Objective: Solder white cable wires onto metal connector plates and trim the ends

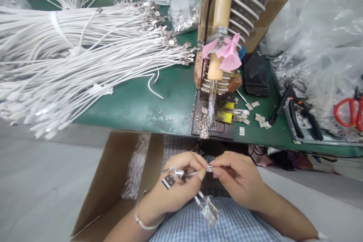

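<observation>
hands (184,181) pinching white cable (193,174), apparently its connector (209,168)

Bright, diffuse light; soft glare on plastic, blurred, stretched edges.

I count two hands, one left hand (180,181) and one right hand (241,177), with one small connector (209,168) between them. There is one bracelet (138,219), one wooden-handled iron (223,11), one pink ribbon (231,58), one yellow pad (226,115), one phone (256,75), one pair of red handles (352,111) and one open box (100,177) below one green table (133,102). The white cables (119,49) are too many and tangled to count.
</observation>
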`<state>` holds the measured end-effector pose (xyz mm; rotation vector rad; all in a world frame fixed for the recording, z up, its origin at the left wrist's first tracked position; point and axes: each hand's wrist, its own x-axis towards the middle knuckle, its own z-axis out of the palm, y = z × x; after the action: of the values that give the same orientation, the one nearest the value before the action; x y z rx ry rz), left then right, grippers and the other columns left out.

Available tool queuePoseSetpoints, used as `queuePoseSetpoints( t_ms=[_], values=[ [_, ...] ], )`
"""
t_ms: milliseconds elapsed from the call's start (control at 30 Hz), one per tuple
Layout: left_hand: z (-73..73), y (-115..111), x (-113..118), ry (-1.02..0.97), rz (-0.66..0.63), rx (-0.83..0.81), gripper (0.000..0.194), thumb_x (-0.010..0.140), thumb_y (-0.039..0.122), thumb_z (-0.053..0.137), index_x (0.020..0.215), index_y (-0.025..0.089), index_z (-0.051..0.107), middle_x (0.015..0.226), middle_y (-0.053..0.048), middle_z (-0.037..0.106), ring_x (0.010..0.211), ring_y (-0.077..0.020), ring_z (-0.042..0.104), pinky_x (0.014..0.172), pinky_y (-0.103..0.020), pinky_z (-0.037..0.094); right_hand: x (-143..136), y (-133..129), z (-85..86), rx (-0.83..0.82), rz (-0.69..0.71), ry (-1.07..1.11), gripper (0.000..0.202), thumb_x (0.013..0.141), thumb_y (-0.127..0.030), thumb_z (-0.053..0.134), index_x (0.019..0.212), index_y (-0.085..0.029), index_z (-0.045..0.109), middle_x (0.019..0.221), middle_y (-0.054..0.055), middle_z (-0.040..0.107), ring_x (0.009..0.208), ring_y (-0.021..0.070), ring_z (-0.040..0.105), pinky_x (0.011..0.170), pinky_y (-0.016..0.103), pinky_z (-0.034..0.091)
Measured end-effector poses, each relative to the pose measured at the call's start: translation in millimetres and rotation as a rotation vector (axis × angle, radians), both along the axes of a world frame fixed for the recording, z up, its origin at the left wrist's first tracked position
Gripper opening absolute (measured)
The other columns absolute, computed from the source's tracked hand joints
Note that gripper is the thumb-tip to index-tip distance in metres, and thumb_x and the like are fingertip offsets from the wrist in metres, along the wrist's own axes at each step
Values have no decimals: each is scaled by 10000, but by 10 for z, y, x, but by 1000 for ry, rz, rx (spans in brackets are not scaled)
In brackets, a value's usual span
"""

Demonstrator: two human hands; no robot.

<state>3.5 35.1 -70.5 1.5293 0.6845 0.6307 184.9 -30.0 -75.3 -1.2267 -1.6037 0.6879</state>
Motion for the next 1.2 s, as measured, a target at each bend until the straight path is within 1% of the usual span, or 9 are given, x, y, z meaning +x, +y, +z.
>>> queuePoseSetpoints(
  t_ms=[100,167,233,367,500,600,733,1033,1200],
  values=[
    [40,29,19,4,3,-12,169,780,-24,556,758,142,579,845,-7,674,710,-73,606,615,-140,467,36,-15,-30,-37,-50,48,137,934,-132,514,1061,-165,553,819,0,607,706,41,578,622,125,463],
    [74,68,34,23,11,-45,144,798,1,562,757,137,585,847,-14,675,696,-72,600,600,-141,461,80,-18,-32,-22,-140,70,151,937,-96,473,1037,-161,566,861,20,586,801,56,587,705,153,490],
    [111,125,51,35,18,-85,125,805,20,566,755,133,586,854,-21,676,677,-69,586,581,-143,451,120,-11,-12,31,-186,53,177,923,-60,475,1001,-158,599,850,23,562,812,58,569,724,166,481],
    [189,264,111,66,47,-169,104,764,22,575,723,117,589,835,-27,675,644,-61,562,560,-138,441,126,42,57,133,-79,-144,204,914,-82,503,1083,-140,600,752,8,557,665,62,522,614,183,439],
    [262,377,202,102,108,-175,75,762,60,605,710,115,605,814,-27,673,666,-68,583,583,-138,464,71,142,82,121,-184,-239,66,899,-90,511,935,-145,519,698,-20,541,602,55,501,591,184,431],
    [289,429,249,93,116,-162,89,766,63,611,697,116,597,801,-19,668,671,-68,590,576,-134,470,68,223,74,167,-230,-225,100,866,-58,543,889,-149,509,757,-2,529,686,62,520,633,175,455],
    [286,471,265,88,130,-148,85,779,74,625,706,114,606,818,-16,677,692,-59,602,603,-121,480,86,300,55,253,-267,-238,88,849,-73,582,891,-136,537,975,72,582,958,119,588,856,249,522],
    [346,528,307,27,134,-166,98,765,58,614,685,110,593,801,-25,673,609,-54,564,502,-128,432,96,393,55,279,-279,-219,88,840,-68,581,879,-141,552,984,86,638,906,132,632,802,269,559],
    [374,521,329,28,149,-125,109,768,38,609,686,109,606,798,-13,670,679,-50,601,588,-104,471,101,399,62,284,-276,-197,106,831,-50,596,885,-134,558,1006,82,623,931,119,614,835,257,549]
  ],
)
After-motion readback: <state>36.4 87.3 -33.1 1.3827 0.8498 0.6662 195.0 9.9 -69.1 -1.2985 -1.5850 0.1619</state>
